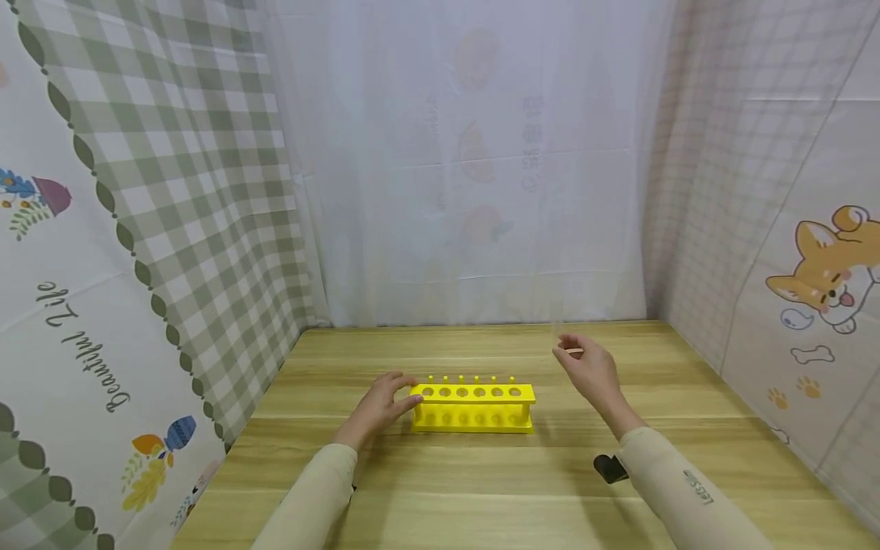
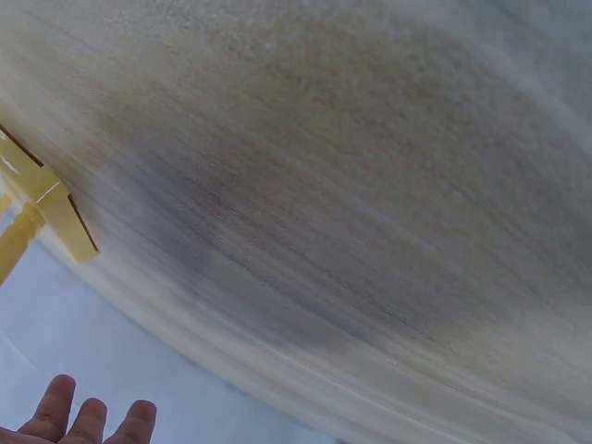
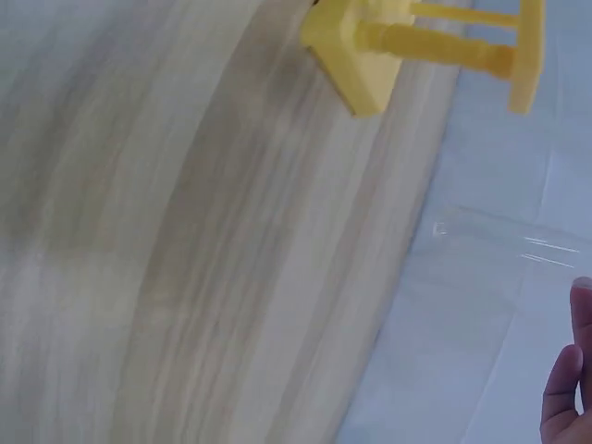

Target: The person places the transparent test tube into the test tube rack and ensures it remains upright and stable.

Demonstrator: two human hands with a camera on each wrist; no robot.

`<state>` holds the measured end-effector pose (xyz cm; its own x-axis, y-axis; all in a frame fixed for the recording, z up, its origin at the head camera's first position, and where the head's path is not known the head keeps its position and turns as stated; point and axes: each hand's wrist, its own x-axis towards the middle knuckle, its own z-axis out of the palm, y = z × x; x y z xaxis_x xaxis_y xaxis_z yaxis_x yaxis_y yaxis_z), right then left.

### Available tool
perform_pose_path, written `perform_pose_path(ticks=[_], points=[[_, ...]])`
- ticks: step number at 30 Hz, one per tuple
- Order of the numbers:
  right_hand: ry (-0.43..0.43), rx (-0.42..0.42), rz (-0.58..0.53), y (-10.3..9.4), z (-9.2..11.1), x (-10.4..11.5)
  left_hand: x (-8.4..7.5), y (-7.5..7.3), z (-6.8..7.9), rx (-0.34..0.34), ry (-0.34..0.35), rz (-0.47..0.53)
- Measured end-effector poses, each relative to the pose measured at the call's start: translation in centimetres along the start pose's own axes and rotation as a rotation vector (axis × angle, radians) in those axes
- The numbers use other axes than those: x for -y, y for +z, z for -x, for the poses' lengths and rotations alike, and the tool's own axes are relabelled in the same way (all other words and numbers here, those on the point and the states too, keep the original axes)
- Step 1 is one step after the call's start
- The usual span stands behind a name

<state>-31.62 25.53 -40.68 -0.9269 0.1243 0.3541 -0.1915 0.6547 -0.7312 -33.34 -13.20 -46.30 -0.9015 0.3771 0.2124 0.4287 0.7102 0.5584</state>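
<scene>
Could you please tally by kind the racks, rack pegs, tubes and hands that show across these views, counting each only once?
Yellow rack: 1
Upright pegs on the rack: 6
Clear tube: 1
Hands: 2 (left hand, right hand)
Total: 10

Two pale cream sleeves here, the left sleeve (image 1: 312,489) and the right sleeve (image 1: 687,489), leaving a bare left hand (image 1: 380,406) and right hand (image 1: 595,374)! Now the right cuff (image 1: 634,441): a rounded black piece (image 1: 609,469) juts just beside it, and elbow-ward of that cuff sits small dark lettering (image 1: 698,487), tricky to read.
</scene>
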Motion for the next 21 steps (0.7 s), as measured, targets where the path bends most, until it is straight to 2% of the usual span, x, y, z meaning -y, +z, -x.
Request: perform_pose_path(ticks=[7,10,15,21], points=[[-0.005,-0.086,-0.132,0.5,-0.2,2.2,0.0,0.0,0.0,-0.005,-0.020,0.008],[-0.024,-0.098,-0.190,0.8,-0.2,3.2,0.0,0.0,0.1,-0.009,-0.022,0.008],[-0.051,-0.072,-0.234,1.4,0.1,4.2,0.0,0.0,0.1,-0.005,-0.028,0.011],[-0.058,-0.033,-0.252,2.1,0.6,4.5,0.0,0.0,0.2,-0.002,-0.025,0.032]])
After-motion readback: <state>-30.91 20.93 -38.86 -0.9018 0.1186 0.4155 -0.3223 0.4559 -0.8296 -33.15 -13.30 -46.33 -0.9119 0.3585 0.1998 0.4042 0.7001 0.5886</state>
